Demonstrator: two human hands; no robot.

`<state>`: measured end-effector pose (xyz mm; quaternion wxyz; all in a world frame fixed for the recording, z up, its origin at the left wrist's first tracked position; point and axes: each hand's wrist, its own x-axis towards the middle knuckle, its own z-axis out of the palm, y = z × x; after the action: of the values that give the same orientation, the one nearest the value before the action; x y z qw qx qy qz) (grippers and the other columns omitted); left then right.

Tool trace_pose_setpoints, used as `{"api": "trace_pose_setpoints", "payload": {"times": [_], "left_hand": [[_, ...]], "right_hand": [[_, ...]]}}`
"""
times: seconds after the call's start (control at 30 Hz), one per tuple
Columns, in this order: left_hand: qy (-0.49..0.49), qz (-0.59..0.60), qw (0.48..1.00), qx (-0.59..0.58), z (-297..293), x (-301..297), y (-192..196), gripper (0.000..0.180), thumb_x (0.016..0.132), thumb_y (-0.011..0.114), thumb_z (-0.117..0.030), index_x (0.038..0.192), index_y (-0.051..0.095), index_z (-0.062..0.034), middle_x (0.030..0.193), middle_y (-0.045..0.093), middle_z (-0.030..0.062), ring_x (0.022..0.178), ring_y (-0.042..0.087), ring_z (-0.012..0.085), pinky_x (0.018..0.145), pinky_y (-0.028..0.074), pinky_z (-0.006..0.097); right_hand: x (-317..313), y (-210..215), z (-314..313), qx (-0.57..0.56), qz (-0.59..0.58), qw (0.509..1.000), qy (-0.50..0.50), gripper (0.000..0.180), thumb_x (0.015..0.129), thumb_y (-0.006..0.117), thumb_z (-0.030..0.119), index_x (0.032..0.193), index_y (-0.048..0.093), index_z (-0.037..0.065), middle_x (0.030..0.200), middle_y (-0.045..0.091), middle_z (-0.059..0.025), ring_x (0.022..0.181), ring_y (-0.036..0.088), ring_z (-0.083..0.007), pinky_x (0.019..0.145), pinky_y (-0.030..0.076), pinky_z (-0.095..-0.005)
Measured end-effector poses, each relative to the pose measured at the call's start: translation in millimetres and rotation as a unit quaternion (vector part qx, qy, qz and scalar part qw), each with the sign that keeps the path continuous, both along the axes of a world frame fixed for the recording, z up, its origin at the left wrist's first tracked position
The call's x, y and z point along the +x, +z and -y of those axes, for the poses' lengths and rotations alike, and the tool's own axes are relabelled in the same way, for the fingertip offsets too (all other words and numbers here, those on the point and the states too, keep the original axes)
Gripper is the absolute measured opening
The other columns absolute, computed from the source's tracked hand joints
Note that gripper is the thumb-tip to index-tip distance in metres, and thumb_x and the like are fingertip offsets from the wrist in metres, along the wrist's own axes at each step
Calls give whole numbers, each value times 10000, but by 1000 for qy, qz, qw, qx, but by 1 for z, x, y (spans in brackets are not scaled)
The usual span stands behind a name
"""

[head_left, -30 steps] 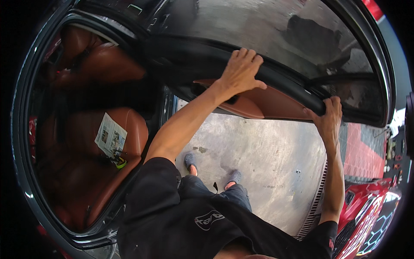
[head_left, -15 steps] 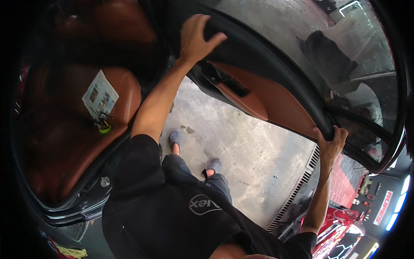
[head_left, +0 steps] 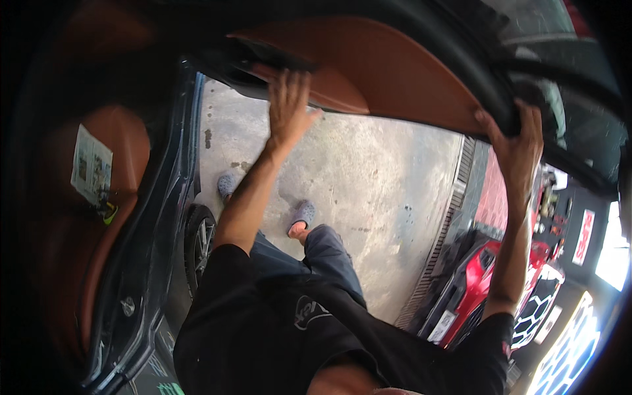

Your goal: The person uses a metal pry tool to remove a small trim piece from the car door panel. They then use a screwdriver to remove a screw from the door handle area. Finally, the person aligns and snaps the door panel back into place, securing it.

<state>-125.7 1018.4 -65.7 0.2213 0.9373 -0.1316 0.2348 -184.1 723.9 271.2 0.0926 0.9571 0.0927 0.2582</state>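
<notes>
An open car door (head_left: 415, 72), with a brown panel and black trim, spans the top of the view. My right hand (head_left: 517, 148) grips its far-right end, thumb on the inner side and fingers over the black edge. At the door's armrest is my left hand (head_left: 288, 108), fingers stretched out and nothing held in it; I cannot tell whether the fingertips touch the panel. Left of me, a brown car seat (head_left: 125, 141) carries a printed sheet of paper (head_left: 92, 164) and a small yellow-green and black object (head_left: 108, 210).
A dark door sill (head_left: 155, 243) runs beside the seat, with a wheel (head_left: 199, 247) near my left arm. Below lies a concrete floor (head_left: 375, 191) with a drain grate (head_left: 444, 230). A red car (head_left: 480, 270) stands at the lower right, before a wall with lights.
My left hand has come down from the black door top to the armrest. The door has shifted up in view as my view turned; my right hand still grips its end.
</notes>
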Motion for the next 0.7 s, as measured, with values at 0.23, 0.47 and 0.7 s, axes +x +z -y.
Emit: {"api": "trace_pose_setpoints", "payload": {"times": [0.23,0.47,0.7], "left_hand": [[-131,-92,977,138,-37,62,12,651,616,924,-538,1005,736,-51,1022,761,116,1073,692,296,1056,456,456],[-207,-160,958,119,-35,73,21,753,617,890,-638,1040,730,-36,1084,752,137,1124,684,292,1060,455,474],[-261,-28,959,104,-43,84,8,678,617,877,-662,874,733,-52,907,761,129,912,736,303,892,548,430]], "right_hand": [[-11,10,-29,-104,-36,985,-133,741,746,853,604,1100,721,-34,1041,730,-183,989,725,-340,850,564,-430],[-3,44,-14,55,-111,943,-308,951,743,687,844,1195,743,9,1140,740,-234,1103,714,-373,970,534,-466],[-20,-16,-24,-83,73,963,-245,769,863,694,682,1252,711,20,1173,723,-222,1090,706,-378,974,529,-419]]}}
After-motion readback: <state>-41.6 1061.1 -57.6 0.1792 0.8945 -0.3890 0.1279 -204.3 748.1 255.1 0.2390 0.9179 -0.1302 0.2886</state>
